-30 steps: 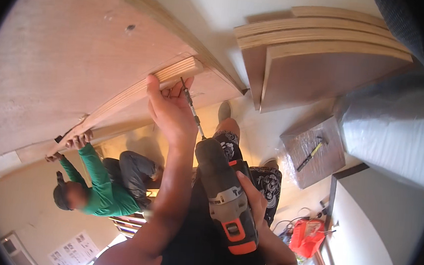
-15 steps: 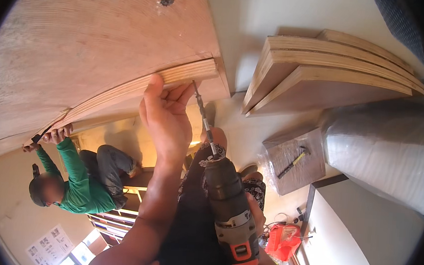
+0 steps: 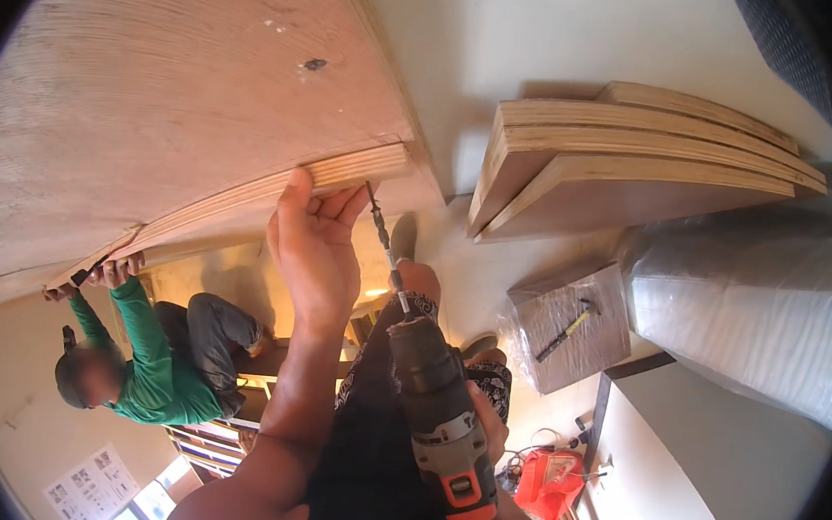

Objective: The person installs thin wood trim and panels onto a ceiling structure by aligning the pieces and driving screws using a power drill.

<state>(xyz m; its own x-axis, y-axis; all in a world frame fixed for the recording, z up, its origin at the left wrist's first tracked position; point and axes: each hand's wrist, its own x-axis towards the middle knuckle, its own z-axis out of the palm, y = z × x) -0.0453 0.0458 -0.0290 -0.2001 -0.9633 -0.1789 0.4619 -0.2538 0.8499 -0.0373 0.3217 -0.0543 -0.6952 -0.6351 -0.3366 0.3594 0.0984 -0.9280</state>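
A long laminated plywood strip lies along the lower edge of a large wooden panel. My left hand grips this strip near its right end, thumb on one side and fingers behind. In my right hand is a grey, black and orange cordless drill, pointing up. Its long thin drill bit has its tip close to the strip's underside, beside my left fingertips. Whether the tip touches the wood I cannot tell. The drill body partly hides my right fingers.
At left, a person in a green top reaches up to the strip's far end with both hands. Several curved plywood pieces stand at right. Below them a hammer lies on a plastic-wrapped board, near a wrapped bulky object and a red bag.
The whole view has shifted slightly, with the strip's right end lower in the picture. Both hands keep their holds, and the bit's tip stays near the strip.
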